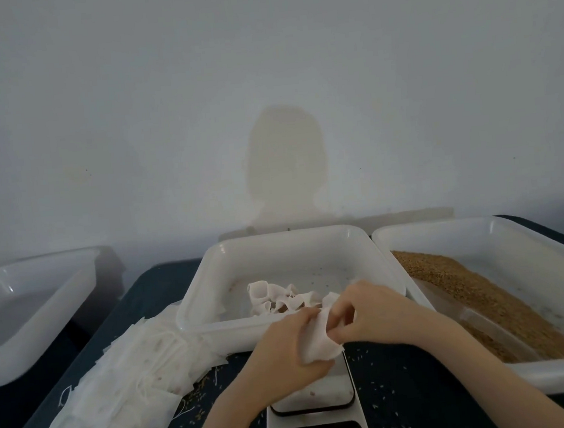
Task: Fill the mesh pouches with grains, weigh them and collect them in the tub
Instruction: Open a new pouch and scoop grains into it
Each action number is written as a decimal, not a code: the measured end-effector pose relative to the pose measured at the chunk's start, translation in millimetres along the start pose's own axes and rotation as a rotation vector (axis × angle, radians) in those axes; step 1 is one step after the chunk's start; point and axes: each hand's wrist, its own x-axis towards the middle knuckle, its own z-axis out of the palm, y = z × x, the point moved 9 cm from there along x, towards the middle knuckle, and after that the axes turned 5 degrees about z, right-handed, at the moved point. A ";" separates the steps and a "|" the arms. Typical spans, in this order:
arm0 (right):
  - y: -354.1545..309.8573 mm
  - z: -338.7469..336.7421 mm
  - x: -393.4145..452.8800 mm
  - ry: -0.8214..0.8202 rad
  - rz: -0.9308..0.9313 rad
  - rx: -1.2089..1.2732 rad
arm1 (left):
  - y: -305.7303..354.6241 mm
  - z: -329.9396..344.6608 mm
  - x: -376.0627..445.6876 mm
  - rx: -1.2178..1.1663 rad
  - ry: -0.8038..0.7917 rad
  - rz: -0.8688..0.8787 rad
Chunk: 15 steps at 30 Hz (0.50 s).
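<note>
Both my hands, left hand [287, 350] and right hand [367, 312], pinch one mesh pouch [319, 342] just above the scale [315, 395], before the middle tub [208, 281]. If my pinch slackens, grains could spill onto the table.

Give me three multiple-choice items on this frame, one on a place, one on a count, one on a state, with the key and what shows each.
1. Where are the loose grains heaped?
A. In the right tub
B. In the left tub
C. On the scale

2. How many white tubs show?
A. One
B. Two
C. Three

3. What are the hands doing?
A. Resting flat on the table
B. Both gripping one pouch above the scale
C. Pressing the scale's buttons

Key: 1 A, brown grain fills the right tub. 2 C, left tub, middle tub and right one. 3 B, left hand and right hand pinch the pouch over the scale.
</note>
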 end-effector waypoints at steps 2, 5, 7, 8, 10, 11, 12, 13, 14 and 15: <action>4.6 -0.2 -2.7 -0.020 -0.007 0.015 | 0.3 1.3 2.8 -0.043 -0.007 0.008; 11.2 -5.4 -7.1 -0.003 -0.041 0.134 | 4.5 0.6 7.5 -0.091 0.011 0.027; 18.6 -11.9 -10.7 0.034 -0.048 0.215 | 5.6 1.6 11.4 -0.109 0.017 0.023; 23.3 -16.2 -12.8 0.057 -0.049 0.231 | 4.9 3.0 13.2 -0.117 0.014 0.015; 34.2 -25.8 -19.1 0.102 -0.031 0.252 | 2.3 6.9 15.8 -0.119 0.000 -0.001; 42.4 -31.5 -23.5 0.126 -0.013 0.269 | 1.3 9.5 17.1 -0.110 -0.008 -0.008; 52.8 -37.8 -28.3 0.156 0.016 0.278 | 0.2 11.6 18.3 -0.099 -0.012 -0.016; 66.2 -44.4 -33.3 0.190 0.059 0.262 | -0.5 13.3 19.3 -0.095 -0.013 -0.025; 84.3 -50.6 -38.7 0.225 0.124 0.203 | -0.9 14.6 20.5 -0.095 -0.010 -0.030; 106.1 -56.0 -44.7 0.253 0.212 0.094 | -1.1 16.1 22.0 -0.095 -0.008 -0.032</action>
